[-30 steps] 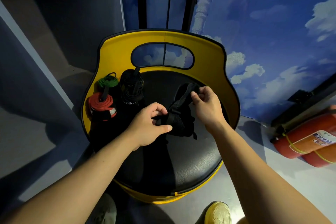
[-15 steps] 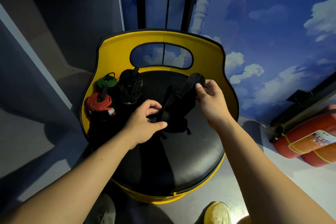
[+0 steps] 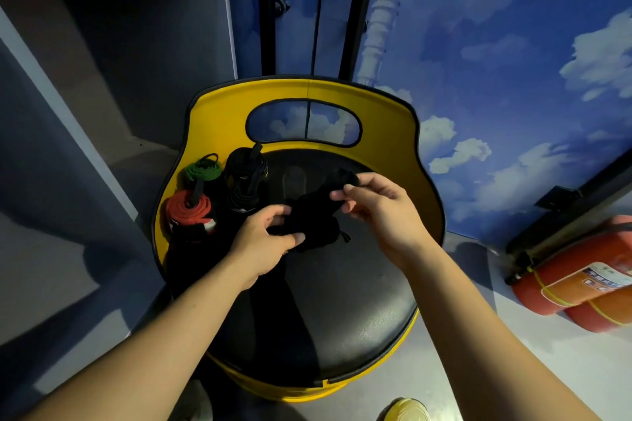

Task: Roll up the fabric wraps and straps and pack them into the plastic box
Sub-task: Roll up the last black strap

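Note:
A black fabric wrap (image 3: 316, 224) is held just above the black seat of a yellow chair (image 3: 345, 314). My left hand (image 3: 265, 243) grips its rolled lower part. My right hand (image 3: 379, 208) pinches the loose end of the wrap at the upper right, and that strip runs up and back from the roll. Three finished rolls stand at the seat's left: a red one (image 3: 189, 210), a green one (image 3: 203, 171) and a black one (image 3: 246, 176). No plastic box is in view.
The chair's yellow backrest (image 3: 219, 106) with an oval cutout curves behind the seat. A grey shelf unit (image 3: 102, 79) stands at the left. Two red fire extinguishers (image 3: 574, 280) lie on the floor at the right. A yellow shoe (image 3: 405, 410) shows at the bottom edge.
My right hand has pulled the loose end back toward the roll and lower, shortening the stretched strip. My left hand stays gripping the roll in nearly the same place.

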A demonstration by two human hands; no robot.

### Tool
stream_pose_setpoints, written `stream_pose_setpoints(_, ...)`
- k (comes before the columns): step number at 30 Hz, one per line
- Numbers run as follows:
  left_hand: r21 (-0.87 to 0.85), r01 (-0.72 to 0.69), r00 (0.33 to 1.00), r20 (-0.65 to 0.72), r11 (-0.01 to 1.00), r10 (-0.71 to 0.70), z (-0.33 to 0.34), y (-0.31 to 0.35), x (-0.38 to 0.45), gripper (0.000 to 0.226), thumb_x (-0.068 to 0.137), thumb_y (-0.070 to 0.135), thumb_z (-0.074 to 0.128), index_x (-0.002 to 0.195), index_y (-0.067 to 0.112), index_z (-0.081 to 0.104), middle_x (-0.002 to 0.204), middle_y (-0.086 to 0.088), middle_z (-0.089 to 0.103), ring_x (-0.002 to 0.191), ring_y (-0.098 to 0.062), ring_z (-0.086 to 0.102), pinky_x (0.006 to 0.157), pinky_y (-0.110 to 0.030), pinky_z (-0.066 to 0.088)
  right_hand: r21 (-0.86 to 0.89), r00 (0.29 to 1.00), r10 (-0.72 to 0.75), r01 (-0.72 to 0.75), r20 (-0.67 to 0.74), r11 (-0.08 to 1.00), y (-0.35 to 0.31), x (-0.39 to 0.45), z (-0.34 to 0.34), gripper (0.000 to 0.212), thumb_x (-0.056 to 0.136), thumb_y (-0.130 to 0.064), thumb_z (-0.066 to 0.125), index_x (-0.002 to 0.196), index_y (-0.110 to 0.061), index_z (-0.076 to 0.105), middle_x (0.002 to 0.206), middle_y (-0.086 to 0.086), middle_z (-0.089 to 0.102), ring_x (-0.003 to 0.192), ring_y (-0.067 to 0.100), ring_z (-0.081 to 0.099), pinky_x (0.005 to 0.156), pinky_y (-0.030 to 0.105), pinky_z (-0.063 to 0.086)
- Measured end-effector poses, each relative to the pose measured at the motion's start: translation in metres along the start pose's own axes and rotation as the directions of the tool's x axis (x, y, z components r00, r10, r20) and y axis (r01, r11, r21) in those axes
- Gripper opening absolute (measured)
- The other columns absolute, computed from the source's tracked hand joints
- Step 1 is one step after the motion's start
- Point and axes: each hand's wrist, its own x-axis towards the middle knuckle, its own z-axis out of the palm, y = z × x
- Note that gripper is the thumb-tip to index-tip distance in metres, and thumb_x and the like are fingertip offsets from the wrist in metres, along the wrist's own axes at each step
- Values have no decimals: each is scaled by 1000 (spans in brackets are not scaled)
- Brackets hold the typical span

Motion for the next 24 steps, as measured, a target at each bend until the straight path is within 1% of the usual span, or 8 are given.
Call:
stream_pose_setpoints(3,-65,2,996,-84,998,-7,1,1,6,41,83,7,81,107,34,63,119,4,64,107,-18,66,84,-39,61,105,997,78,-78,9,991,-4,-2,3,19,100,-24,54,91,-13,67,95,17,77,82,22,66,82,34,49)
stream_pose_setpoints(5,-107,-13,988,-152,994,-3,2,4,8,40,83,6,81,102,35,62,114,3,66,104,-19,67,81,-38,61,35,998,63,-63,-10,997,-1,-4,8,25,99,-31,59,89,-10,68,88,16,77,77,20,66,76,30,49)
stream_pose_setpoints(8,-223,-27,973,-231,974,-26,1,11,13,37,85,1,77,99,31,62,109,-2,69,104,-25,68,85,-48,61,-43,1000,22,-23,-12,999,11,-5,18,11,91,-12,73,81,-11,68,69,8,69,60,10,62,63,20,47)
stream_pose_setpoints(12,-421,-19,965,-244,907,-93,-1,21,16,32,88,-7,68,112,14,63,110,-12,70,108,-32,68,84,-50,60,-68,999,25,-23,22,997,22,-3,21,16,88,-2,74,88,-11,61,57,-9,59,57,7,59,66,20,50)
stream_pose_setpoints(14,-526,3,966,-218,851,-138,-1,26,15,34,90,-9,62,120,8,62,116,-18,69,108,-36,67,78,-47,61,-84,1000,31,-30,6,996,26,-4,21,23,88,-5,76,92,-12,55,59,-6,58,57,9,60,68,24,49)
stream_pose_setpoints(18,-647,101,977,-79,755,-198,-2,33,10,37,94,-6,52,125,8,63,121,-19,69,109,-35,67,74,-46,61,-257,999,10,-22,-47,966,37,-3,18,29,87,-17,79,95,-15,52,66,0,55,62,10,62,69,27,46)
stream_pose_setpoints(21,-671,179,973,14,719,-230,-1,39,1,31,97,-4,48,117,13,65,118,-17,70,104,-31,68,75,-45,58,-321,998,-18,-4,-64,947,44,-1,18,31,86,-21,80,96,-13,51,66,0,55,61,10,59,67,28,45)
stream_pose_setpoints(24,-674,287,951,117,681,-284,-3,45,-6,24,99,-1,48,109,12,66,112,-20,70,106,-35,66,81,-48,55,-329,995,-77,51,-67,943,46,-1,19,30,86,-21,80,94,-15,51,64,-2,56,60,10,55,65,27,43)
